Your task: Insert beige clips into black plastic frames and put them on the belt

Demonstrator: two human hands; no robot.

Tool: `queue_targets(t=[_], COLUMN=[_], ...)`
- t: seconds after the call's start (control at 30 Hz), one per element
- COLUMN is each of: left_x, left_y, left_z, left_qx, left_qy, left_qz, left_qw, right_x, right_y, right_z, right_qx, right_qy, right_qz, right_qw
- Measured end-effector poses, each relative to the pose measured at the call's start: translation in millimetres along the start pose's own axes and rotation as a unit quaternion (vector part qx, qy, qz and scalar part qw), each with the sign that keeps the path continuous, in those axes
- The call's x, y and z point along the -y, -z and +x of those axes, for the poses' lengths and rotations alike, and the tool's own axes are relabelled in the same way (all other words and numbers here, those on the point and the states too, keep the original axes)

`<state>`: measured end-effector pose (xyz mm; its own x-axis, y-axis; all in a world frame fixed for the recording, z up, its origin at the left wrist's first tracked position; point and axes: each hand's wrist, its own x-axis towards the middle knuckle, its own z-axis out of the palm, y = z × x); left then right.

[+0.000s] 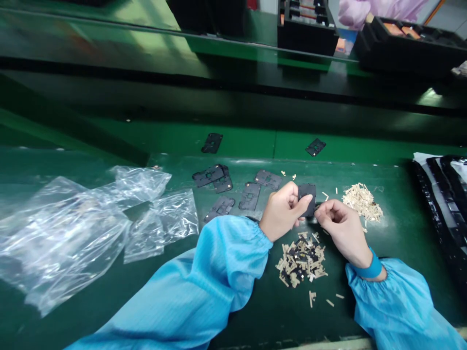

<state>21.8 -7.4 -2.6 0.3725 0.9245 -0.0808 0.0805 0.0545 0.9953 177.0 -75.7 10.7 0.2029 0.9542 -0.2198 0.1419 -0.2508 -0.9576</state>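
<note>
Nearest my end of the feed, a few loose strips [312, 298] lie on the green worktop [262, 316]. Just beyond them, a pile of small tan and dark pieces [302, 260] sits in front of and between the two hands.

The black plate [307, 189] is in the left hand [282, 209], raised at the fingertips, its right edge facing the right hand [339, 228]. Left: thumb flat across the plate's face, fingers behind, a firm pinch. Right: fingers curled, thumb and forefinger pressed together close against the plate's lower right edge (whether they grip a piece between them, I cannot tell; too small from here). Blue sleeves [229, 267] on both arms, a blue wristband [370, 267] on the right.

Beyond the right hand, I note a second pile of pale pieces [362, 201], a few strays near it. Left of the hands, five more black plates [250, 196] lie scattered, two overlapping; farther left, crumpled clear bags [73, 233]. At far right, a stack of black trays [445, 209].

Farther back, two plates [212, 143] lie well apart. Farthest, black boxes [310, 36] stand on a raised shelf [233, 46].
</note>
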Motion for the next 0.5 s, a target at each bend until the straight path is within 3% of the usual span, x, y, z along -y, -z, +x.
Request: queue_targets(t=[0.5], left_x=[-1.2], left_y=[3.7], left_z=[0.0], left_qx=[0.051], left_qy=[0.049], left_qz=[-0.093], left_qw=[0.993], right_x=[-2.9], right_y=[6.9], right_z=[1.9], right_qx=[0.072], right_qy=[-0.045], right_qz=[0.133], right_qw=[0.987])
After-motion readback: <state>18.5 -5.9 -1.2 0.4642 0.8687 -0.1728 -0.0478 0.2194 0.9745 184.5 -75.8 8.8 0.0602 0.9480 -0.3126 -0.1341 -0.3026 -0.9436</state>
